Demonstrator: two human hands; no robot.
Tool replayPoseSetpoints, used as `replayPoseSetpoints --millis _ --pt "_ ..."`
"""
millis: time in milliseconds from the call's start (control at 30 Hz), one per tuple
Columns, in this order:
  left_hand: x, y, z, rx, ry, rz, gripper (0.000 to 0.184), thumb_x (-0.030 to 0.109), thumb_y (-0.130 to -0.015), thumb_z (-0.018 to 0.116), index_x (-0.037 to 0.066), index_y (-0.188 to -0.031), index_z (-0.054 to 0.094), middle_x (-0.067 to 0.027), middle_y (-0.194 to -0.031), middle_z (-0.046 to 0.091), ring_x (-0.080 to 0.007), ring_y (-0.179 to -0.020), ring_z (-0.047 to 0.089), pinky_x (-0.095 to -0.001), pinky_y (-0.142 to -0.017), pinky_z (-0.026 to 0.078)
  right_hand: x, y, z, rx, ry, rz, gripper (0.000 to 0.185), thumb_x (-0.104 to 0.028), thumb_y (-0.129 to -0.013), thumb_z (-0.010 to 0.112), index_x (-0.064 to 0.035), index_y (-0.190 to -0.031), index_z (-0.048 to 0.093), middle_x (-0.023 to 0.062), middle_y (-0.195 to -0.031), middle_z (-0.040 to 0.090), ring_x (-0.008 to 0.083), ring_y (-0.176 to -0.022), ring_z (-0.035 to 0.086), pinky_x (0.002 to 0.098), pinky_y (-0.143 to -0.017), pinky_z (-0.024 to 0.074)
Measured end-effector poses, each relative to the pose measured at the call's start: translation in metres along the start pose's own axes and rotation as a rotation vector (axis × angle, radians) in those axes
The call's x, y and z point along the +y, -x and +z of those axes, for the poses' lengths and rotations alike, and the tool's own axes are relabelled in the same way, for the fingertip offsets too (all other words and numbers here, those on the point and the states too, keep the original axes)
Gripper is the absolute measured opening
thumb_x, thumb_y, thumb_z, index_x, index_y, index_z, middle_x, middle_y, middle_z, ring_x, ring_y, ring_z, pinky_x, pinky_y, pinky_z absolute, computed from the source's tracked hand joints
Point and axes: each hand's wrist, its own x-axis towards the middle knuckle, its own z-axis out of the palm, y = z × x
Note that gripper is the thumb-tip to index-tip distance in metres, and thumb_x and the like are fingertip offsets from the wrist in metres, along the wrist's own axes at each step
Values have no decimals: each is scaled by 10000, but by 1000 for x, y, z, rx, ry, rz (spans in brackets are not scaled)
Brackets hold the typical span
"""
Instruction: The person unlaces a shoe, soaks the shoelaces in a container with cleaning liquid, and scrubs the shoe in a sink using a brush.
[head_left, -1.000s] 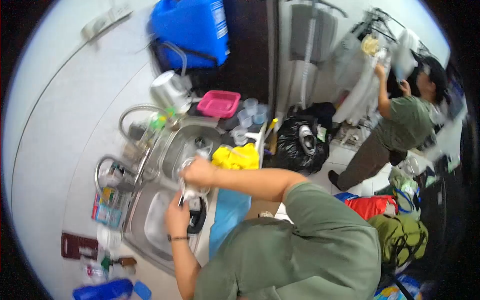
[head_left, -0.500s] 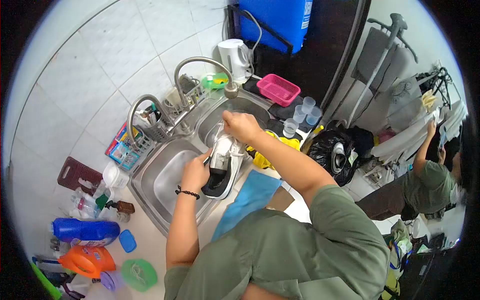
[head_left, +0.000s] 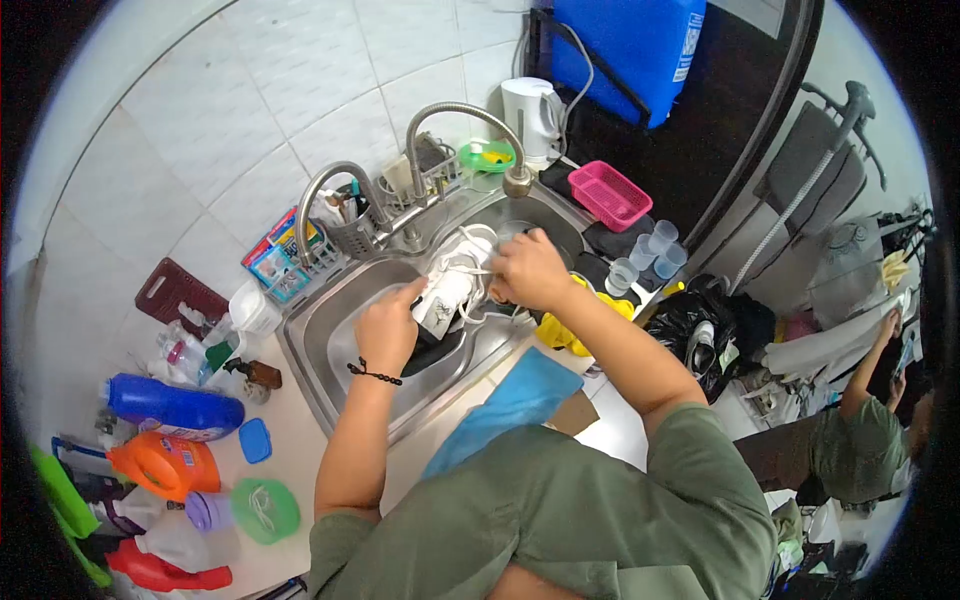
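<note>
One white lace-up sneaker point(head_left: 450, 295) is located over the double-bowl stainless-steel sink point(head_left: 342, 355), above the left bowl and close to the divider. Contact with the bowl floor cannot be confirmed from this angle.

Orientation: the long axis runs diagonally, from the dark ankle opening point(head_left: 440, 352), nearer the person's body, to the white toe end, farther off and to the right. The laced side faces upward. The tongue point(head_left: 436, 318), marked with a small dark emblem, lies just beside the left thumb.

Left hand point(head_left: 388, 325): closed on the sneaker's left side, toward the ankle end; remaining fingers are largely hidden. A dark beaded bracelet point(head_left: 375, 375) encircles the wrist.

Right hand point(head_left: 535, 270): positioned to the right of the sneaker, fingers curled and narrow. From these fingers the sneaker lies to the left, with white laces point(head_left: 470, 275) extending toward them. Blur prevents telling whether a lace is pinched.

Governing relation: the left hand is nearer the ankle opening, the right nearer the toe end, with the lacing between both.
</note>
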Motion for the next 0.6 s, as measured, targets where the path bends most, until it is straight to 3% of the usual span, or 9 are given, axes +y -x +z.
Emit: replayPoseSetpoints --millis 33,133,200,333,400,500,567,600 --pt "-1 0 -5 -15 -11 11 436 9 -786 545 240 -1111 722 -113 -984 713 -309 -845 683 -427 -716 535 3 -6 -9 7 76 7 119 -242 -689 674 -152 -762 696 33 -820 643 237 -896 602 404 -802 408" --pt "-18 4 -22 -167 -162 146 404 33 -792 540 235 -1085 731 -98 -985 718 -290 -843 690 -409 -710 539 27 -19 -32 176 140 170 122 -241 -711 682 -157 -797 698 42 -855 635 242 -894 601 413 -775 407" --pt "-35 12 -24 -137 -206 136 384 54 -800 545 242 -1084 722 -93 -921 706 -308 -777 678 -417 -663 531 43 -19 -34 201 98 227 126 -242 -737 683 -160 -832 700 41 -875 628 238 -908 595 407 -766 399" --pt "-59 21 -26 32 -196 8 413 27 -805 528 232 -1110 716 -92 -971 711 -300 -799 683 -408 -685 537 35 0 -2 -231 -143 352 201 -315 -848 644 -136 -924 696 107 -878 692 300 -874 671 455 -734 511" --pt "-61 20 -29 122 -225 -56 426 11 -803 527 225 -1122 712 -89 -994 712 -295 -808 684 -403 -698 540 5 11 16 -381 -300 336 284 -387 -892 591 -127 -943 693 152 -877 701 335 -843 689 469 -705 549" --pt "-60 17 -25 259 -148 -31 439 -18 -790 541 206 -1130 706 -80 -1056 705 -290 -832 682 -398 -721 544 -34 17 22 -421 -416 -97 317 -391 -892 587 -114 -1002 695 155 -870 694 320 -870 673 434 -797 510" --pt "-49 15 -25 308 -123 19 444 -30 -785 543 192 -1136 700 -78 -1107 697 -296 -851 680 -394 -730 544 -63 -3 -25 -434 -296 -175 292 -348 -876 607 -117 -1028 700 144 -836 682 308 -864 660 418 -832 478" --pt "-43 12 -26 308 -121 57 443 -28 -785 544 189 -1137 700 -81 -1111 696 -296 -852 681 -391 -730 544 -68 -13 -30 -140 -280 -117 260 -323 -864 611 -121 -998 704 125 -812 669 292 -850 650 408 -834 463"
